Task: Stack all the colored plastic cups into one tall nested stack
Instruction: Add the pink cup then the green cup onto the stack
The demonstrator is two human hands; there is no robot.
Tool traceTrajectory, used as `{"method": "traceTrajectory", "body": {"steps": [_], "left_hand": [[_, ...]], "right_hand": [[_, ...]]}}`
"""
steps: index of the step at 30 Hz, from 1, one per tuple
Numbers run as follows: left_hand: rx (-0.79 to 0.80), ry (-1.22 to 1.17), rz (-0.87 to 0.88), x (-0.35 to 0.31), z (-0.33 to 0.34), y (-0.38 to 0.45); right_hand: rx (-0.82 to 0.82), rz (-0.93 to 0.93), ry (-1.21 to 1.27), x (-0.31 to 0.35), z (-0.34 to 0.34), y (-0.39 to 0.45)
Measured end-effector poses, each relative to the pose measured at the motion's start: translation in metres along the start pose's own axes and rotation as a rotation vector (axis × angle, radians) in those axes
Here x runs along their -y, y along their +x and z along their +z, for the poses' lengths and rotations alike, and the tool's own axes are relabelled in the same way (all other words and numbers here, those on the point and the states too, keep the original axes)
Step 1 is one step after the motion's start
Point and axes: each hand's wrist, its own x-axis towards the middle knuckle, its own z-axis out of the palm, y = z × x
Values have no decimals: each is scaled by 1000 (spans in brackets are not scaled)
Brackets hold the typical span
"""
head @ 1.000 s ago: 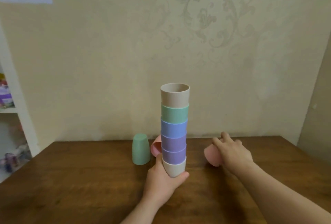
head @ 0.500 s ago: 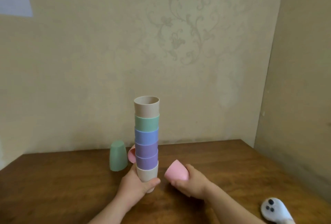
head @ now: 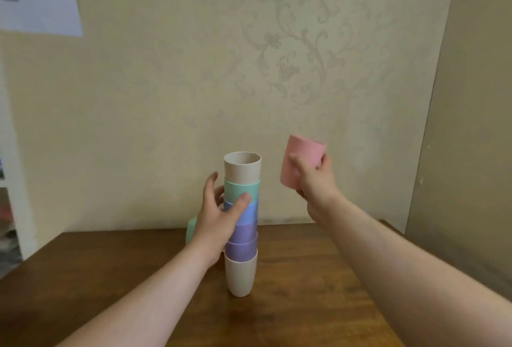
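Head view: left hand (head: 214, 222), grip wrapped around the nested stack (head: 241, 222) standing on the tabletop (head: 304, 277); right hand (head: 314, 180), grip clamped on a pink cup (head: 300, 161), raised right of the stack's top.

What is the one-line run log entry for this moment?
left hand: steadies cup stack | right hand: holds pink cup raised | next: nest
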Motion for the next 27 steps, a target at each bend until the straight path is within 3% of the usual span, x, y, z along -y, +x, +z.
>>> {"method": "traceTrajectory", "body": {"steps": [7,23,27], "left_hand": [[-73,185,68,-42,30,21],[-128,274,41,-43,33,22],[-121,296,102,-32,28,23]], "right_hand": [[214,-139,12,76,56,-10],[373,-65,-207,45,71,-9],[416,-30,-292,30,67,-8]]}}
